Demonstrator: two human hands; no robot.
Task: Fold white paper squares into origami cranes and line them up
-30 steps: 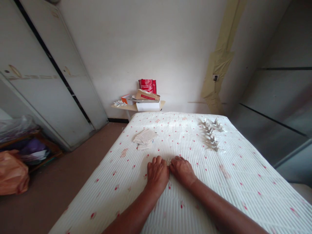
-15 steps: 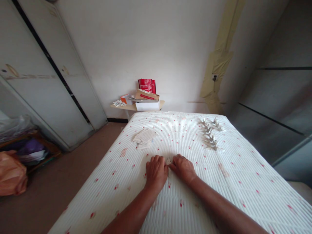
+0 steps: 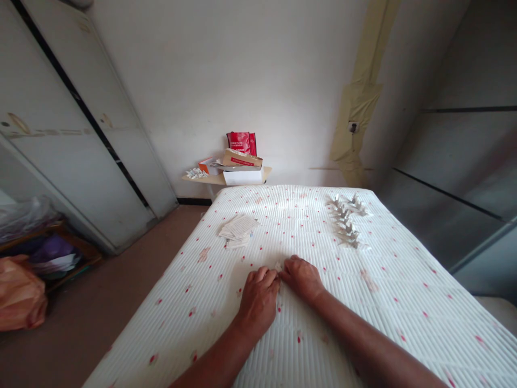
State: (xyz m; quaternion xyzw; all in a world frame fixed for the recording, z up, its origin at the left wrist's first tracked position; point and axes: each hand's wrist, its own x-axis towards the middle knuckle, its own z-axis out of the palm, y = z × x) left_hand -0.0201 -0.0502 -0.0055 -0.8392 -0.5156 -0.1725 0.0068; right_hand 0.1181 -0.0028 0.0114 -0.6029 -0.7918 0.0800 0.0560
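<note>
Between my two hands a small piece of folded paper (image 3: 278,267) shows, mostly covered by fingers. My left hand (image 3: 260,296) is closed at its lower left edge, fingers curled over it. From the right, my right hand (image 3: 301,277) pinches the same paper with bent fingers. Both hands rest low over the quilted white cover (image 3: 299,318) with red dots. Beyond my left hand lies a loose stack of printed paper sheets (image 3: 238,229). Several folded paper cranes (image 3: 345,221) stand in a cluster at the far right of the cover.
Against the wall, a small shelf (image 3: 216,179) bears a white box (image 3: 243,177), torn cardboard (image 3: 240,159), a red bag (image 3: 241,142) and white paper pieces (image 3: 196,173). Pale cabinets (image 3: 121,161) stand left, with an orange bag (image 3: 20,293) on the floor. A grey cabinet (image 3: 452,167) stands right.
My left hand has shifted slightly down and its fingers have moved lower along the paper. My right hand stays nearly in place. The view has tilted a little.
</note>
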